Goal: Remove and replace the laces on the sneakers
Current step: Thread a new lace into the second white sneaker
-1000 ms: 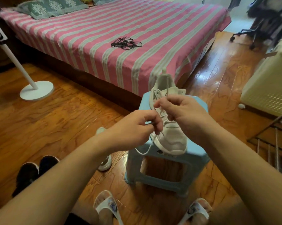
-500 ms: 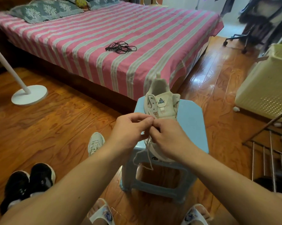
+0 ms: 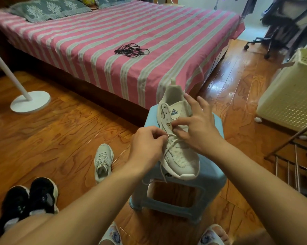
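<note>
A white mesh-and-leather sneaker [image 3: 178,138] with a blue logo on its tongue lay on the top of a pale blue plastic stool [image 3: 212,175], its toe reaching the stool's near edge and its heel pointing toward the far edge by the bed. The left hand [image 3: 147,147] hovered at the sneaker's left side with its fingers curled, pinching the white lace [image 3: 168,147] between thumb and forefinger just beside the eyelets. The right hand [image 3: 198,128] rested over the middle of the shoe; its thumb and forefinger pinched at the lace near the tongue while the other fingers were spread and raised toward the collar. A loose end of the lace trailed down over the stool's near left edge. The second pale grey sneaker [image 3: 103,161], laced, lay on the glossy wooden floor [image 3: 60,138] left of the stool. A pair of black sneakers [image 3: 29,200] sat near the floor's lower left, close to the person's knee. A bundle of black laces [image 3: 130,50] lay on the pink and grey striped bedsheet [image 3: 96,41], toward the bed's near right side. A white round fan base [image 3: 30,101] stood on the floor to the left of the bed, and a cream perforated plastic basket [image 3: 290,96] stood at the right, well apart from the stool.
</note>
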